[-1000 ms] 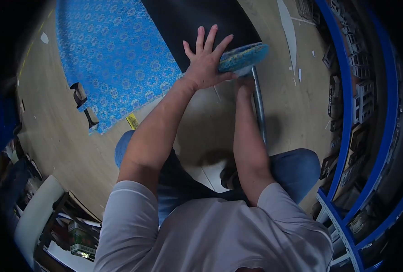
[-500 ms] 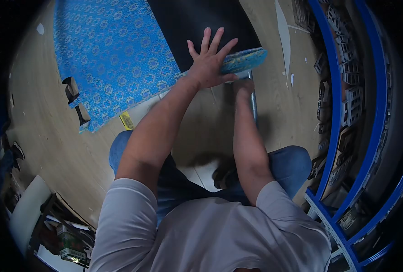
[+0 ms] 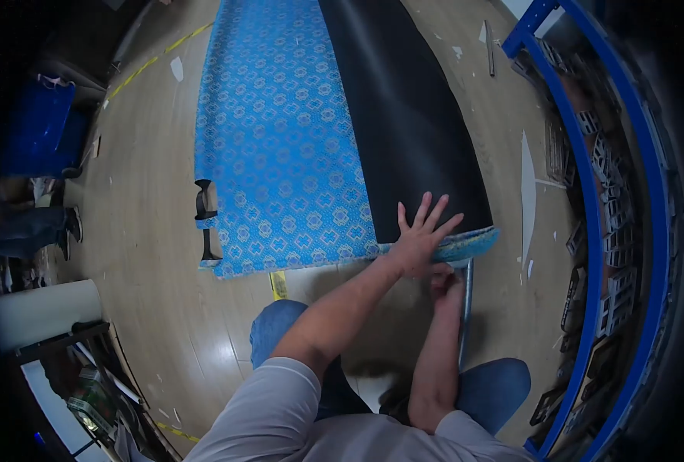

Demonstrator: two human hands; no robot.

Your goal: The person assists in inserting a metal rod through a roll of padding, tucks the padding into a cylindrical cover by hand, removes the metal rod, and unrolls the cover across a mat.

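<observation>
A long panel covered in blue patterned fabric lies in front of me, with a smooth black strip along its right side. My left hand is spread open on the black strip's near end, palm down. Blue fuzzy edging shows along that end, right of this hand. Just below the edge, my right hand has its fingers curled together. What they hold, if anything, is hidden. A metal tube runs from under the panel towards me, beside my right hand.
Blue metal shelving filled with stacked parts stands at the right. Paper scraps and a long white strip lie on the wooden floor. Black handle-like pieces show at the panel's left edge. A person's legs are at far left.
The view has shifted, showing more of the panel. My left hand stays spread on the black end. My right hand's fingers, earlier hidden under the edge, now show curled below it.
</observation>
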